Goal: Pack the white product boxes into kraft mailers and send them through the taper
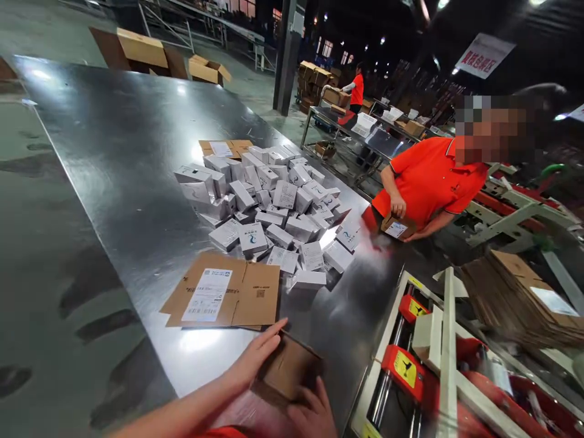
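Note:
My left hand (255, 359) rests flat against the left side of a small brown cardboard box (292, 368) at the near edge of the steel table (123, 158). My right hand (312, 413) grips the box's near side from below. A flattened cardboard box with a white label (223, 297) lies just beyond my left hand. Behind it spreads a heap of several small white product boxes (274, 207).
A person in an orange shirt (433, 179) leans over a small box (396, 226) at the table's right side. A red tape-sealing machine (420, 359) and a stack of flat cartons (520, 301) stand to the right. Open cartons (141, 52) sit on the floor far left.

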Tool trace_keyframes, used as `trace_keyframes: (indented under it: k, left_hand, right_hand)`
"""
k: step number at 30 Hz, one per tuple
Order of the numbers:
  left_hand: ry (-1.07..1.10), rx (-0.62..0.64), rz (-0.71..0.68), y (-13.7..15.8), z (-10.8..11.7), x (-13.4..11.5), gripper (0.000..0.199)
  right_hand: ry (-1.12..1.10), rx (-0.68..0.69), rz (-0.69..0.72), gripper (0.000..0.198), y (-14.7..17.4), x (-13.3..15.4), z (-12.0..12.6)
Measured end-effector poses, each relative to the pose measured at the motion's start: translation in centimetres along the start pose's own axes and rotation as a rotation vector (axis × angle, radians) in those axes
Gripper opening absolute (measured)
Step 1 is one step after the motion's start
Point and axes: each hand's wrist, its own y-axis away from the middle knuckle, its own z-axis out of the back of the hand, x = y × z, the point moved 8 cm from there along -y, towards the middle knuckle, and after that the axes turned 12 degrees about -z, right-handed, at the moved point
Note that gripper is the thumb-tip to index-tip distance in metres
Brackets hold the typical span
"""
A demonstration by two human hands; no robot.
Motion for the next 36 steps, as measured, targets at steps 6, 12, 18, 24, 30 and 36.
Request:
trace_keyframes:
  k: [6,12,18,24,30,36]
  left_hand:
    - [-0.395,-0.005,-0.094,-0.1,-0.7,-0.6,0.057]
    - [-0.396,-0.029,-0.052,-0.7,-1.7,0.5,0.056]
    - [-0.285,0.001,-0.088,-2.0,-2.8,-1.8,0.060]
    - [-0.341,0.121,-0.069,-3.0,-3.9,-1.2,0.064]
    - [-0.640,-0.031,-0.157,-3.5,-3.5,-3.8,0.049]
    - [-0.699,0.348,-0.286,0.4,-7.3,-4.5,0.035]
  right_hand:
    - [0.135,-0.133,-0.186,0.046,-16.0,-1.5,7.3]
    - [0.167,0.006,-0.332,0.040,-25.4,-4.5,8.3]
    - [-0.172,-0.159,-0.706,0.059,-9.9,-4.7,15.8]
    - [-0.239,-0.021,-0.745,0.054,-2.2,-3.2,9.8]
    - [-0.065,-0.263,-0.549,0.064,-0.1,-7.0,9.9]
    - [0.096,-0.257,-0.416,0.087,-2.3,-8.6,4.9]
